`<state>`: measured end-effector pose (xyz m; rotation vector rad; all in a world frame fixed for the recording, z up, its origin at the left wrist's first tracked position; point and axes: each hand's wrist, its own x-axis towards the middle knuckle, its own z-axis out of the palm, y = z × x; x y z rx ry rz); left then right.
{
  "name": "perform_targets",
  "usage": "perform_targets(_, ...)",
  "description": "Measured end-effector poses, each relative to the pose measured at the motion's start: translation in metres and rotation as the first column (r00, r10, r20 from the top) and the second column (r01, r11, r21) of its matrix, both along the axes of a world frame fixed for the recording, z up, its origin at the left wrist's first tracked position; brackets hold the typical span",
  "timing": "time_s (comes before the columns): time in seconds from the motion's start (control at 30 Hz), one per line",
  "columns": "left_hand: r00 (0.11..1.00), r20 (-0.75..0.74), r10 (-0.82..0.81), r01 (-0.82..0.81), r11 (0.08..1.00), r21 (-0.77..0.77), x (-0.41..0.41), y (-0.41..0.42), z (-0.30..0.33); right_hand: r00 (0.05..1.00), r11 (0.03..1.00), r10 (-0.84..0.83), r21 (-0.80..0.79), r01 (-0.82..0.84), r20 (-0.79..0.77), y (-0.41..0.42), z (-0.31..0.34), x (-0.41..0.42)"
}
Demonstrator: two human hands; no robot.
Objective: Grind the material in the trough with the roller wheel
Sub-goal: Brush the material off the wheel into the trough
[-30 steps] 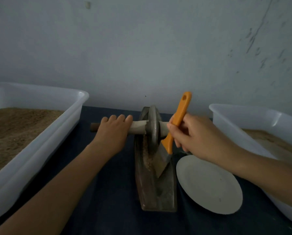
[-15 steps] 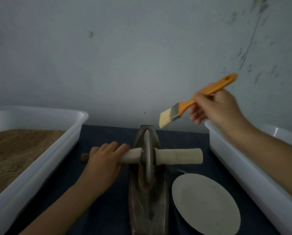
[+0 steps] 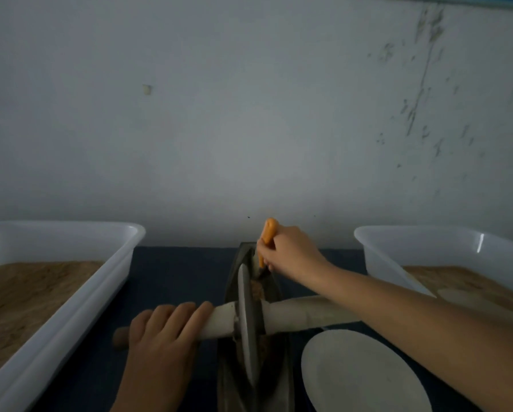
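Two hands, brush (image 3: 267, 239) bristles hidden behind roller wheel (image 3: 247, 322)

Brush (image 3: 267, 242) bristles hidden behind right hand (image 3: 291, 251) and wheel (image 3: 247, 319). Trough (image 3: 274, 379) near end, plate (image 3: 362, 376) and both bins (image 3: 71, 295) cut off by frame edges. Axle's (image 3: 294, 315) right end hidden under forearm.

A dark boat-shaped metal trough (image 3: 274, 288) sits on the dark blue tabletop (image 3: 175, 281). The left hand (image 3: 163, 340) grips the pale wooden axle handle (image 3: 297, 313) of the grey metal roller wheel (image 3: 246, 316), which stands in the trough's near part. The right hand (image 3: 291, 251) holds an orange-handled brush (image 3: 268, 233) down into the far end, beside brown ground material (image 3: 257, 288). White plastic tubs of brown powder flank left (image 3: 71, 298) and right (image 3: 398, 248); a white round plate (image 3: 362, 373) lies near right.
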<state>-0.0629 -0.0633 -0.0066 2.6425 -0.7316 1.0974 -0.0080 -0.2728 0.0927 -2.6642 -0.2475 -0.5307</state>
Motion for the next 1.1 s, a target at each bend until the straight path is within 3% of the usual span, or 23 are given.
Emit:
perform_targets(0.13,0.997,0.067,-0.041,0.044,0.998,-0.036,0.002,-0.001,-0.004,0.986,0.996,0.078,0.052,-0.071,-0.149,0.002,-0.001,-0.011)
perform_targets(0.33,0.998,0.065,-0.019,0.022,0.999,-0.046,-0.001,0.0,0.0,0.997,0.993,0.073,0.091,-0.072,-0.006,-0.001,0.02,-0.005)
perform_targets(0.47,0.995,0.101,-0.01,0.015,0.999,-0.04,0.0,-0.001,-0.001,0.992,0.999,0.047,0.026,-0.044,-0.118,-0.001,0.009,0.0)
perform_targets(0.63,0.998,0.064,0.009,-0.009,1.0,-0.005,0.0,-0.001,-0.001,0.946,0.982,0.148,0.152,-0.108,-0.287,-0.006,0.003,-0.008)
perform_targets(0.7,0.999,0.045,0.019,-0.02,1.0,0.013,0.001,0.0,-0.001,0.956,0.97,0.16,0.217,-0.106,-0.247,-0.009,0.012,-0.009)
perform_targets(0.8,0.999,0.035,0.026,-0.027,0.999,0.021,0.0,-0.001,0.0,0.987,0.989,0.11,0.113,-0.096,-0.119,-0.01,0.018,-0.006)
perform_targets(0.93,0.998,0.058,0.025,-0.027,0.999,0.024,0.003,-0.002,0.0,0.958,0.987,0.142,0.112,-0.118,-0.248,-0.009,0.004,-0.005)
perform_targets(1.0,0.998,0.053,0.018,-0.019,1.0,0.019,0.002,-0.002,0.0,0.945,0.979,0.173,0.152,-0.134,-0.279,-0.013,0.005,-0.004)
perform_targets(1.1,0.999,0.051,0.014,-0.014,1.0,0.016,0.001,-0.002,0.001,0.965,0.943,0.173,0.316,-0.104,-0.199,-0.025,0.015,-0.004)
